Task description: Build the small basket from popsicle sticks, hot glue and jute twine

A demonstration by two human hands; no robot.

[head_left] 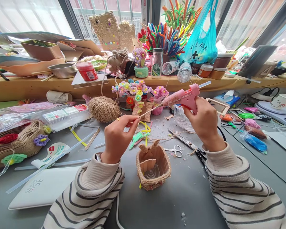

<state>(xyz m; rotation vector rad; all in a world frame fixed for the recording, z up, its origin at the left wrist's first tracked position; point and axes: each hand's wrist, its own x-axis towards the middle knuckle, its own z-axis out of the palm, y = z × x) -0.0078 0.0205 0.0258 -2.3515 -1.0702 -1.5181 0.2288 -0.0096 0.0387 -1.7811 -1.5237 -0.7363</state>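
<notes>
My right hand (203,122) is wrapped around the handle of a pink hot glue gun (179,97), its nozzle pointing left. A clear glue stick (205,84) sticks out of its back end. Between the fingertips of my left hand (118,136) is a thin wooden stick (148,111), whose far end meets the nozzle or lies right beside it. Below both hands stands a small rope-wrapped basket (153,183) with short wooden pieces (148,165) inside. Just behind the hands, pastel flowers (135,87) rise over a small wooden panel (146,109).
A ball of twine (104,109) lies left of centre. Small scissors (176,150) and larger black-handled scissors (192,144) lie right of the basket. At left are a white power bank (43,187) and a woven flower basket (26,133). A crowded ledge (85,90) runs along the back.
</notes>
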